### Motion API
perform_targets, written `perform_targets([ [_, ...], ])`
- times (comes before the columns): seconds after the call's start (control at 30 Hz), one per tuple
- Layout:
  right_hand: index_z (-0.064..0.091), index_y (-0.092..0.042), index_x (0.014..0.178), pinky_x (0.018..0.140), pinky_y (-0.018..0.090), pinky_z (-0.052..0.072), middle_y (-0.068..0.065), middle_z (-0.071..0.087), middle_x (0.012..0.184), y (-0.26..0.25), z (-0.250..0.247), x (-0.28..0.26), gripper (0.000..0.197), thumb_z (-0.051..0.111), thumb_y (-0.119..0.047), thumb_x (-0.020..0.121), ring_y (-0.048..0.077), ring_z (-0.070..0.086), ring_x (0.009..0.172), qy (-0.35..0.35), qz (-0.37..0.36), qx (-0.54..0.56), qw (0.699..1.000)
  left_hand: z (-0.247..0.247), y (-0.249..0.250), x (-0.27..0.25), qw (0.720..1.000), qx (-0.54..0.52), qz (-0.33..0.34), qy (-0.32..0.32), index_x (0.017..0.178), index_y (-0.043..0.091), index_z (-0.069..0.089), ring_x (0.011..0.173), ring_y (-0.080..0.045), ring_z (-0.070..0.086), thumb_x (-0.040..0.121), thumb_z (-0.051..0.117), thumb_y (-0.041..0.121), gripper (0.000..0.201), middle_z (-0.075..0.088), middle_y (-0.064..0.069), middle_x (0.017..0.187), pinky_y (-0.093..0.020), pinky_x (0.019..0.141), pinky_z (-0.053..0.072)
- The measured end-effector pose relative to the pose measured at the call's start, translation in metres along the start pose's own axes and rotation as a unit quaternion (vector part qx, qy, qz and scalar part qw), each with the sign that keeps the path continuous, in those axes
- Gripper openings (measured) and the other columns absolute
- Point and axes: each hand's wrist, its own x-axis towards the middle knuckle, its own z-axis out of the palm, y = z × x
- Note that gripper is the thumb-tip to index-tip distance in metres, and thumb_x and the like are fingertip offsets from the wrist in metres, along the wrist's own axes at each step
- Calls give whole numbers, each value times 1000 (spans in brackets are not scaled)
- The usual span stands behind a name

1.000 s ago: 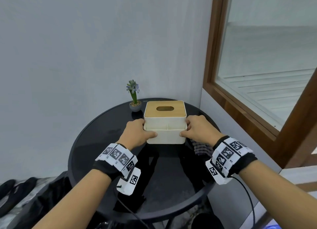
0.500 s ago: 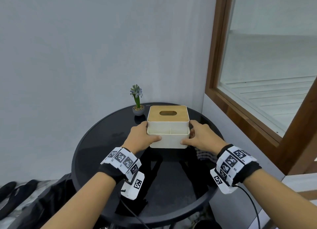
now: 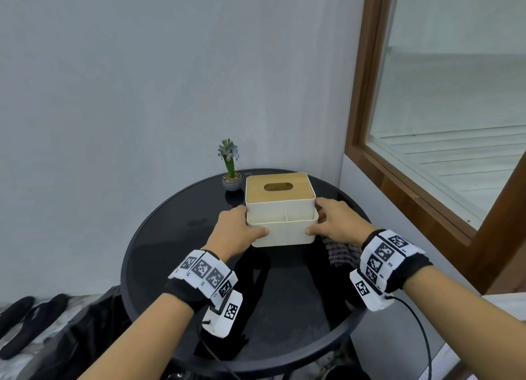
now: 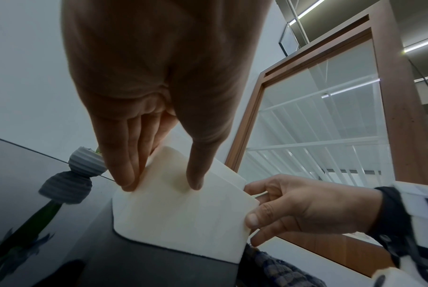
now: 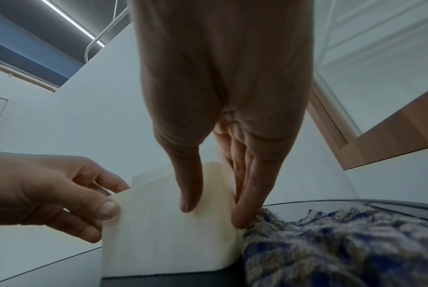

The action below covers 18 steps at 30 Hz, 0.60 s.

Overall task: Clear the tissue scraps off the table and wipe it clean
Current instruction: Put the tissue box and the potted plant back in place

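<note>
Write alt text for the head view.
Both hands, left hand and right hand, grip the sides of a cream tissue box on a round black table. A small potted plant stands behind; a checked cloth lies under the right wrist.

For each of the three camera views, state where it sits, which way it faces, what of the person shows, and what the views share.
Head: worn on the head, facing forward and down at the table; both forearms, left hand, right hand.
Left wrist: under the left wrist, facing along the fingers to the tissue box; right hand opposite.
Right wrist: under the right wrist, facing along the fingers to the box; left hand opposite, checked cloth beside.
Shared: all show the box gripped by both hands.
</note>
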Motion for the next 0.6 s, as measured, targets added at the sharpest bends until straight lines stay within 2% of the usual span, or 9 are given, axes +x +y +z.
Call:
perform_targets([
  [0.3,48,-19,136,100,42,49,5,62,128,1,-6,8,64,78,-21,79,24,60,112,-12,-2,15,1000,0,3,-2,1000,8,-6,3,126,14,55,97,-13,61,81,73,38,55,66,-3,114,-22,75,46],
  [0.47,48,-18,136,97,39,50,5,62,127,0,-4,12,65,78,-20,78,24,61,111,-8,-7,18,1000,-2,4,-2,1000,10,-10,3,127,14,54,95,-12,59,82,72,37,53,66,-3,115,-22,77,45],
  [0.6,47,-19,137,99,44,50,5,61,128,1,-3,13,67,78,-21,78,24,60,112,-8,-5,19,1000,-3,4,-2,1000,16,-9,-1,128,14,54,93,-13,59,83,71,37,54,66,-3,114,-21,76,44],
])
